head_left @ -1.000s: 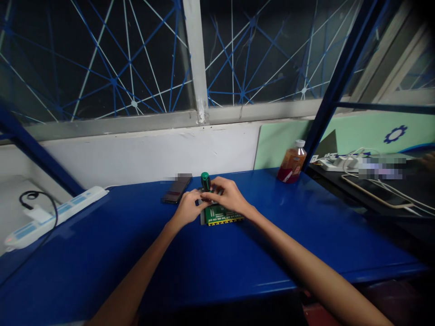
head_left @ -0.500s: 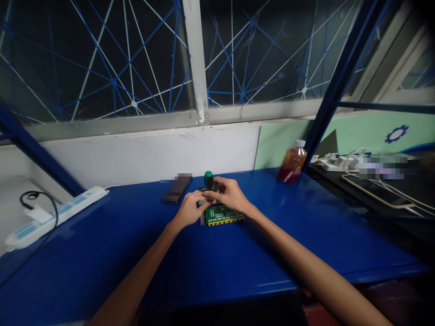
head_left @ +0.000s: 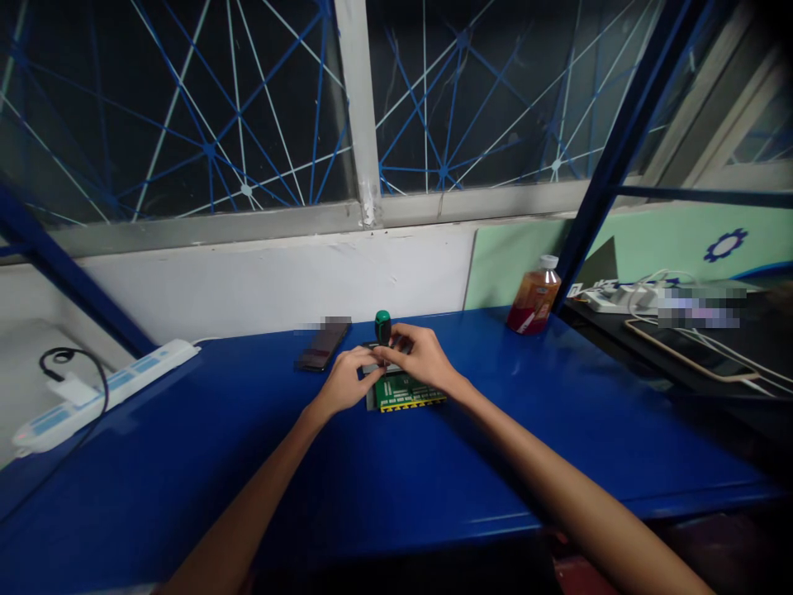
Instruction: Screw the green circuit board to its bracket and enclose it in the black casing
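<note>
A screwdriver (head_left: 383, 328) with a green-and-black handle stands nearly upright, tip down, over a green circuit board (head_left: 412, 392) with a yellow strip along its near edge. My right hand (head_left: 421, 354) is closed about the screwdriver just below the handle, thumb reaching toward the left fingers. From the other side, my left hand (head_left: 349, 378) meets it at the board's far left, thumb and fingers brought together by the shaft. What the left fingertips pinch is hidden. Both hands cover the far part of the board, and the screwdriver's tip cannot be made out.
The board lies on a blue table (head_left: 396, 479). Left of the hands is a dark phone (head_left: 325, 345). A power strip (head_left: 117, 392) with a black cable lies at the left. A drink bottle (head_left: 534, 299) stands back right, beside a blue frame post (head_left: 610, 165).
The screwdriver's handle has shifted very slightly to the right. Both hands stay in almost the same place on the board.
</note>
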The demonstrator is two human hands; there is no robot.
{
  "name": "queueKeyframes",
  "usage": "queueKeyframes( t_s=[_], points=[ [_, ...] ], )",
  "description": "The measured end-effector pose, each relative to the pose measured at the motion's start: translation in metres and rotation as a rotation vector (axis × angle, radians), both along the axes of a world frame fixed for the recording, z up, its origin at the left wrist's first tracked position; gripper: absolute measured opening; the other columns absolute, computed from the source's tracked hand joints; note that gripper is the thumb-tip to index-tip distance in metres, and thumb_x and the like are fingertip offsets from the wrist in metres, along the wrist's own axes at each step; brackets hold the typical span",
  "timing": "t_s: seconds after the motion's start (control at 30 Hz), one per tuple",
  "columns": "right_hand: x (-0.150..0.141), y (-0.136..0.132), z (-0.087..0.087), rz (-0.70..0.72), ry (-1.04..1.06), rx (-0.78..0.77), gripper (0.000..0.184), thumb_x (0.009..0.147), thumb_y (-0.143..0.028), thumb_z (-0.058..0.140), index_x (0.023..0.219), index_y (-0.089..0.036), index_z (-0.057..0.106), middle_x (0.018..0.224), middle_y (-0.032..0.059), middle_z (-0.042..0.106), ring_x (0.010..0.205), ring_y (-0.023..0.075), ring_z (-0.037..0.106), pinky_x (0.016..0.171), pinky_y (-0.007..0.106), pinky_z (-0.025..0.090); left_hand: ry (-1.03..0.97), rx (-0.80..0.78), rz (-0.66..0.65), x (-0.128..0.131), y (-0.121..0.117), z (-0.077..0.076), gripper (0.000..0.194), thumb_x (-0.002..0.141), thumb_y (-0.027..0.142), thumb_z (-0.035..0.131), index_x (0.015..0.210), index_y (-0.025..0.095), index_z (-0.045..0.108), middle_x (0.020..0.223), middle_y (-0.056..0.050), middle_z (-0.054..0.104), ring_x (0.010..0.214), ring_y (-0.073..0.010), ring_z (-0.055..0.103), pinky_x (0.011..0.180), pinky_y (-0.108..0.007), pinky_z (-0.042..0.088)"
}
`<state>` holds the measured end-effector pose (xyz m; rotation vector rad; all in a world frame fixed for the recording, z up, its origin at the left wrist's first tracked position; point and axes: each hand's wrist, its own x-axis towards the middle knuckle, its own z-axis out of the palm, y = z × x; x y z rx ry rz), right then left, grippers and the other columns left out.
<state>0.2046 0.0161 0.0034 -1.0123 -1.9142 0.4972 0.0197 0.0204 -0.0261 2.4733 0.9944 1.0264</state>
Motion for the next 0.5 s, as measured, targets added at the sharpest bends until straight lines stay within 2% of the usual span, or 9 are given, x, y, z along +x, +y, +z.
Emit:
queueKeyframes(
  t_s=[0.13, 0.27, 0.5],
  points=[
    [-0.0004, -0.0021, 0.0018, 0.014, 0.019, -0.003, 0.018, 0.080, -0.036, 0.063, 0.077, -0.019, 0.059, 0.068, -0.0018, 0.061, 0.058, 0.0106, 0.055, 0.056, 0.023, 0.036, -0.003, -0.008, 0.019, -0.0005, 0.0010, -0.0012, 0.013, 0.085, 0.019, 0.060, 0.088, 0.019, 0.072, 0.089, -0.004, 0.071, 0.086, -0.0187, 0.063, 0.079, -0.031, 0.048],
    [-0.0008, -0.0025, 0.0013, -0.012, -0.021, 0.001, 0.024, 0.079, -0.041, 0.064, 0.073, -0.018, 0.059, 0.067, -0.0010, 0.061, 0.060, 0.0113, 0.055, 0.055, 0.023, 0.034, -0.003, 0.001, 0.043, 0.0002, 0.0014, -0.0021, 0.011, 0.083, 0.019, 0.062, 0.087, 0.019, 0.072, 0.085, -0.004, 0.071, 0.081, -0.0185, 0.063, 0.076, -0.031, 0.048],
    [0.0003, -0.0019, 0.0013, -0.003, -0.012, -0.043, 0.022, 0.078, -0.041, 0.065, 0.077, -0.019, 0.063, 0.067, -0.0008, 0.063, 0.059, 0.0114, 0.055, 0.054, 0.023, 0.033, -0.030, -0.054, 0.001, -0.0005, 0.0021, -0.0025, 0.012, 0.083, 0.022, 0.063, 0.089, 0.019, 0.073, 0.092, -0.005, 0.072, 0.087, -0.0197, 0.064, 0.080, -0.032, 0.048]
  ],
)
